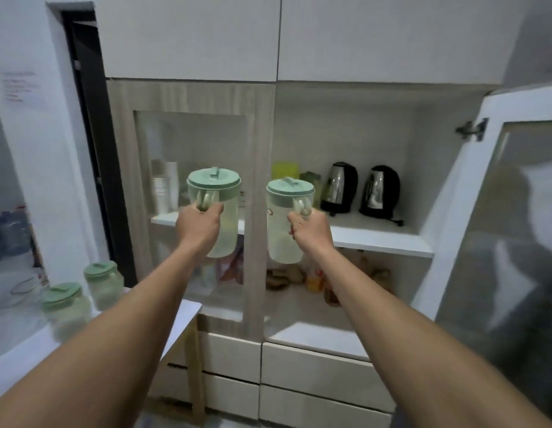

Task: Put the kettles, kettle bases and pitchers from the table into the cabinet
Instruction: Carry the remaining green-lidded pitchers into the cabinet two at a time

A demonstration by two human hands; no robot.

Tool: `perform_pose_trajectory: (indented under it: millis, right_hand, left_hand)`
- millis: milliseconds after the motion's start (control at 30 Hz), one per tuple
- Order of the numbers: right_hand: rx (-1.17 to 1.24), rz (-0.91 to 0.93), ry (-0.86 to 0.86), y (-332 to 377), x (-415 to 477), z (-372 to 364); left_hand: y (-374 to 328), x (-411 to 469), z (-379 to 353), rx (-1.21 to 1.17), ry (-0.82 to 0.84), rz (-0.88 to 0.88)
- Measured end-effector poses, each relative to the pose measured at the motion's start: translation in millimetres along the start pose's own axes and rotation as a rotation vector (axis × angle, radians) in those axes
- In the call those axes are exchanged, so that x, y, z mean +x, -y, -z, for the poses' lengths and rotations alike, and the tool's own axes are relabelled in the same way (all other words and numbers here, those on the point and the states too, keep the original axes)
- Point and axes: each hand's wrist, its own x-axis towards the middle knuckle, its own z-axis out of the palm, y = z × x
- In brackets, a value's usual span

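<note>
My left hand (200, 223) grips the handle of a translucent pitcher with a green lid (213, 180), held up in front of the shut glass door. My right hand (310, 230) grips the handle of a second green-lidded pitcher (282, 223), held in front of the open cabinet compartment. Two steel-and-black kettles (339, 187) (379, 191) stand on their bases on the white cabinet shelf (386, 236). Two more green-lidded pitchers (103, 284) (64, 307) stand on the white table (182, 319) at the lower left.
The right glass cabinet door (497, 211) stands swung open toward me. The left glass door (191, 168) is shut, with cups behind it. Yellow-green containers (285, 170) sit at the shelf's back left. Food packets lie on the lower shelf (315, 310). Drawers sit below.
</note>
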Motion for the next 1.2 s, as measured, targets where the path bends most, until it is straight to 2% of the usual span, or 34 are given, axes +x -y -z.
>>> perform_pose_trajectory:
  millis: [200, 433, 800, 1200]
  right_hand:
    - [-0.023, -0.012, -0.105, -12, 8, 79]
    - [-0.053, -0.031, -0.179, -34, 38, 127]
    - [-0.024, -0.053, -0.320, -57, 115, 146]
    - [0.021, -0.090, -0.299, -117, 208, 131]
  left_hand:
    - [-24, -27, -68, -0.035, 0.111, -0.010]
    - [-29, -25, -137, -0.100, 0.244, -0.003]
    - [-27, 35, -221, -0.147, 0.338, -0.006]
    - [10, 90, -306, -0.108, 0.342, 0.042]
